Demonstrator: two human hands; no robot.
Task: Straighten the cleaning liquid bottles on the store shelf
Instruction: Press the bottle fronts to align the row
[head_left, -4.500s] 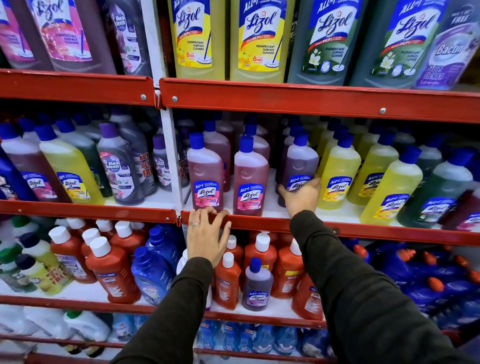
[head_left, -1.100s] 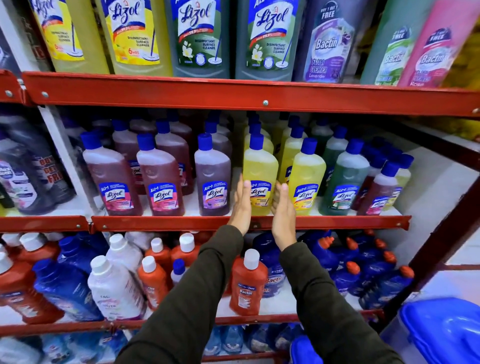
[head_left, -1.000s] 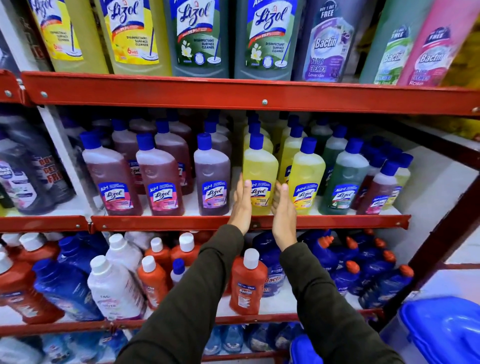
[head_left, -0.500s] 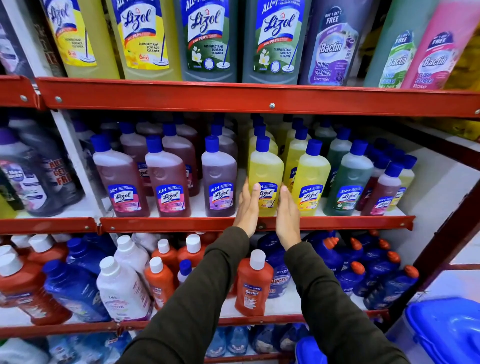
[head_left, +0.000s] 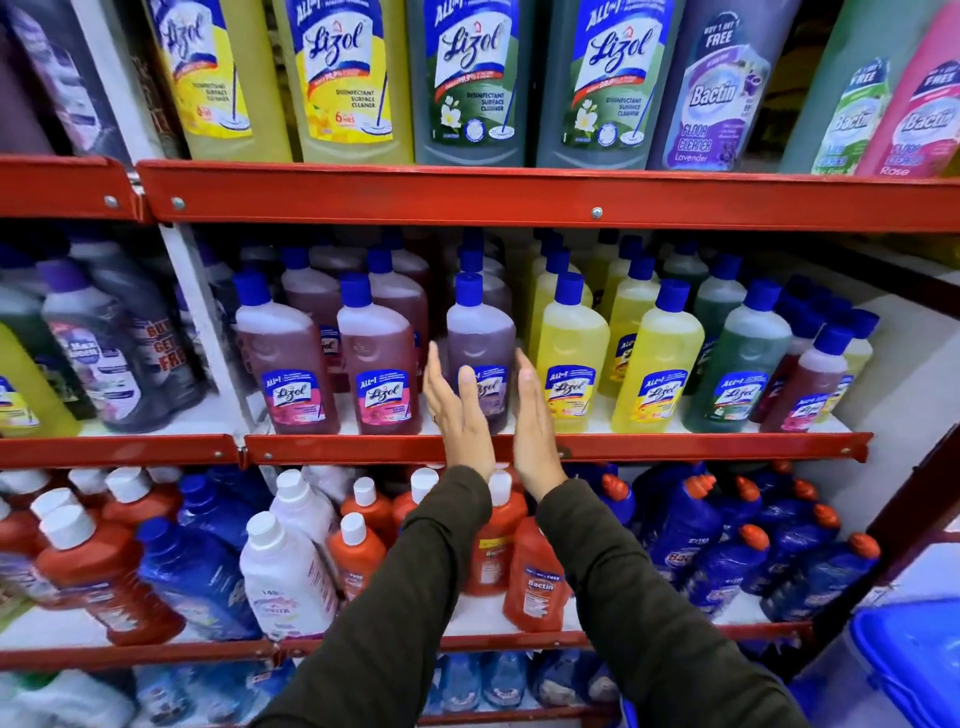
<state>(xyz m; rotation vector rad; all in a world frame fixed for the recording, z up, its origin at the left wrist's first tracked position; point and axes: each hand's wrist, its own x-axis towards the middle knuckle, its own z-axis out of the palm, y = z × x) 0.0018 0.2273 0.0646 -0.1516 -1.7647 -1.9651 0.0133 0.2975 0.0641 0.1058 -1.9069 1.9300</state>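
While both arms in dark green sleeves reach toward the middle shelf (head_left: 675, 448), the left hand (head_left: 460, 410) and the right hand (head_left: 532, 415) stand flat and upright, palms facing each other, fingers straight and together, with the purple bottle (head_left: 480, 332) between them. That bottle sits upright at the front edge of the red-lipped shelf, its blue cap on top and its Lizol label partly hidden behind the left fingers. Whether either palm actually presses the bottle's sides I cannot tell; the hands flank it closely and grip nothing. Just left of it stand two pink bottles (head_left: 379, 358), also at the front and upright, and just right a yellow bottle (head_left: 569, 343) heads a row of yellow ones, followed by a green bottle (head_left: 740, 358). Large Lizol and Bactin bottles line the upper shelf (head_left: 467, 195). Below, orange Bactin bottles (head_left: 535, 577) with white caps crowd beside dark blue ones, several leaning.
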